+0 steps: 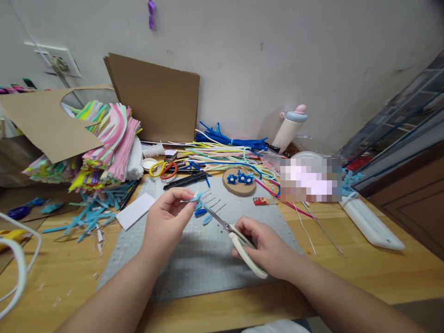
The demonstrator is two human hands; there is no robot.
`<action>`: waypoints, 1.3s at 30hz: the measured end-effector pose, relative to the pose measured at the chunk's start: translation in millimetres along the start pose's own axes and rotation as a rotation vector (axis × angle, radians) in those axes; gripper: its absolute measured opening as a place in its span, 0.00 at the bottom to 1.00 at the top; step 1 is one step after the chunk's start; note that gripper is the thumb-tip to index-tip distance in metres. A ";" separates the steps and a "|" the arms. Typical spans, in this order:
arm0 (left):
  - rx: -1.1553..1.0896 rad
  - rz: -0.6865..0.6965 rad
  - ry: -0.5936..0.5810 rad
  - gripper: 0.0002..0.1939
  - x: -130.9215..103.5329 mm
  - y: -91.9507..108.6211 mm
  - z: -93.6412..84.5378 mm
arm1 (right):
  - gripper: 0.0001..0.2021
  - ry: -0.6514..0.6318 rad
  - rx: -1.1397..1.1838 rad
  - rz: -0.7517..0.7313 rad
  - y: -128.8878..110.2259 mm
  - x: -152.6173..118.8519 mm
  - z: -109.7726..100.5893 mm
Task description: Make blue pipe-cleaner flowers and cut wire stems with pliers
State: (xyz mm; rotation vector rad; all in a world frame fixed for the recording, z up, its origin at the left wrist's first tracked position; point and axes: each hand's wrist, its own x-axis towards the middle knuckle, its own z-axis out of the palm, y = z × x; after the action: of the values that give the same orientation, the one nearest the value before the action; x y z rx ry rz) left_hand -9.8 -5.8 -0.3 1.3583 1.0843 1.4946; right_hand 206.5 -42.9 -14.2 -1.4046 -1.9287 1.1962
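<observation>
Between the thumb and fingers of my left hand (173, 210) is a small light-blue fuzzy piece (198, 196), which looks like pipe cleaner. My right hand (262, 245) grips a pair of scissors (248, 256) with white handles. Their blade tips reach up to the light-blue piece, though whether they touch it I cannot tell. Below the tips, dark-blue and light-blue loops (207, 218) and thin wires lie on the grey cutting mat (208, 268). A round cardboard disc (239, 188) behind bears small dark-blue flowers (244, 178) with white centres.
Bundled pastel pipe cleaners (114, 143) and light-blue scraps (86, 217) lie left. Yellow-and-orange scissors (163, 169), loose pipe cleaners (222, 155) and a dark-blue bundle (232, 138) are at the back. A red lighter (261, 201) lies right, near long wires (322, 229) and a white device (373, 224).
</observation>
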 end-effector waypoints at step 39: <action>0.019 0.018 -0.018 0.04 -0.5 0.9 0.8 | 0.12 -0.006 0.088 0.020 2.0 -1.6 -0.3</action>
State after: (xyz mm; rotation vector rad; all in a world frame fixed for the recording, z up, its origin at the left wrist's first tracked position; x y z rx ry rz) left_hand -9.0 -6.4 0.5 1.3952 1.0800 1.4856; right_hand 208.3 -44.0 -15.6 -1.3797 -1.8465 1.2795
